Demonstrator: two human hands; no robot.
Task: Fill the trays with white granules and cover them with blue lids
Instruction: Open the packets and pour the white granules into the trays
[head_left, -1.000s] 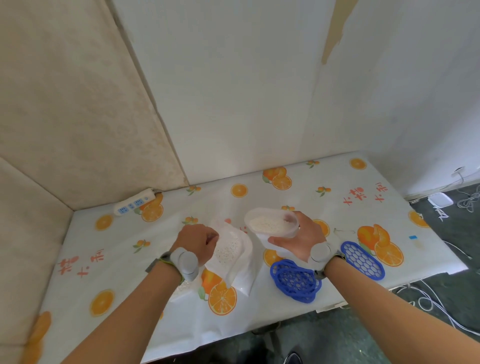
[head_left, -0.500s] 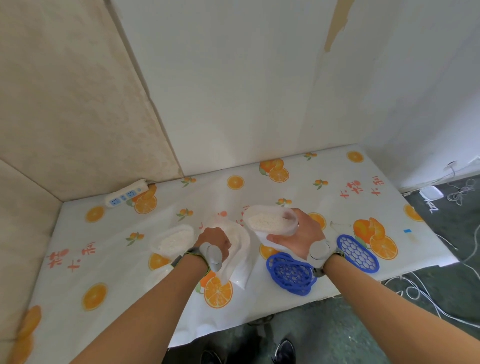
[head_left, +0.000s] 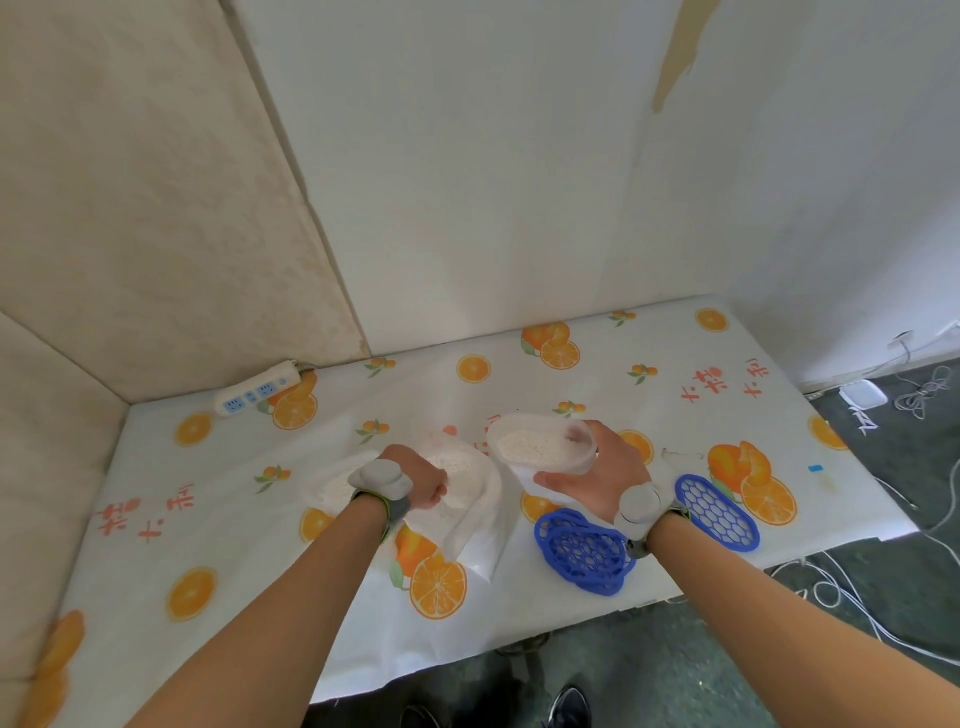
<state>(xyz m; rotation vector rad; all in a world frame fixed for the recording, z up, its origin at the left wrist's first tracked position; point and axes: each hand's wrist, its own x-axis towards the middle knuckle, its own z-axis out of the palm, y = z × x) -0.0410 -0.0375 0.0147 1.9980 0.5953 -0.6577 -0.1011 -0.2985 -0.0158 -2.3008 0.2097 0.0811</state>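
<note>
My right hand (head_left: 597, 475) holds a translucent tray (head_left: 540, 444) heaped with white granules, lifted just above the table right of centre. My left hand (head_left: 418, 480) is curled shut at the left rim of an open white bag of granules (head_left: 467, 499); what its fingers pinch is partly hidden. A second tray with granules (head_left: 330, 491) lies left of that wrist, mostly covered by it. One blue honeycomb lid (head_left: 582, 556) lies below my right hand. Another blue lid (head_left: 719, 512) lies to the right of my right wrist.
The table (head_left: 649, 374) wears an orange-print cloth and is boxed in by walls at the back and left. A white power strip (head_left: 258, 388) sits in the back left corner. Cables and a white adapter (head_left: 862, 395) lie on the floor at right.
The view has shifted, bringing the second filled tray into sight at the left. My left hand has slid slightly over the bag's mouth. The right hand keeps the tray in about the same spot.
</note>
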